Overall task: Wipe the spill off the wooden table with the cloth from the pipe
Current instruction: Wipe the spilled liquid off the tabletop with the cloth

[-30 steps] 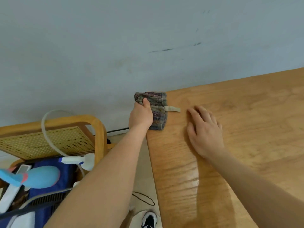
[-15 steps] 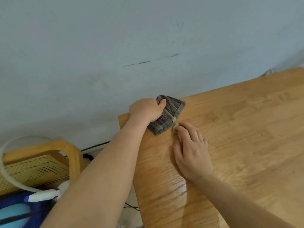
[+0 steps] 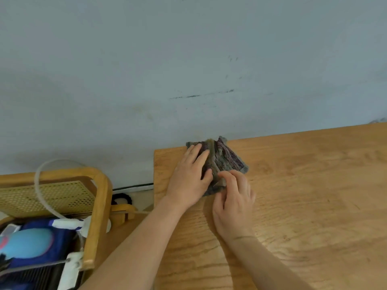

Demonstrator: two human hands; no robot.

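Observation:
A grey and purple striped cloth (image 3: pixel 227 159) lies on the far left corner of the wooden table (image 3: pixel 303 195), against the wall. My left hand (image 3: pixel 189 178) rests flat on the cloth's left part, fingers spread. My right hand (image 3: pixel 233 197) pinches the cloth's near edge with its fingertips, next to a beige strip or loop running across the cloth. No spill shows on the wood from here.
A grey-blue wall (image 3: pixel 188 70) runs behind the table. Left of the table stands a wooden chair with a cane back (image 3: pixel 62 195), holding a blue bag, a light blue object (image 3: pixel 27 242) and a curved white tube (image 3: pixel 44 195). A dark cable lies on the floor.
The cloth has gone from the table's left edge onto the corner top and lies flatter. My left hand has opened flat on it; my right hand has come up and taken its near edge.

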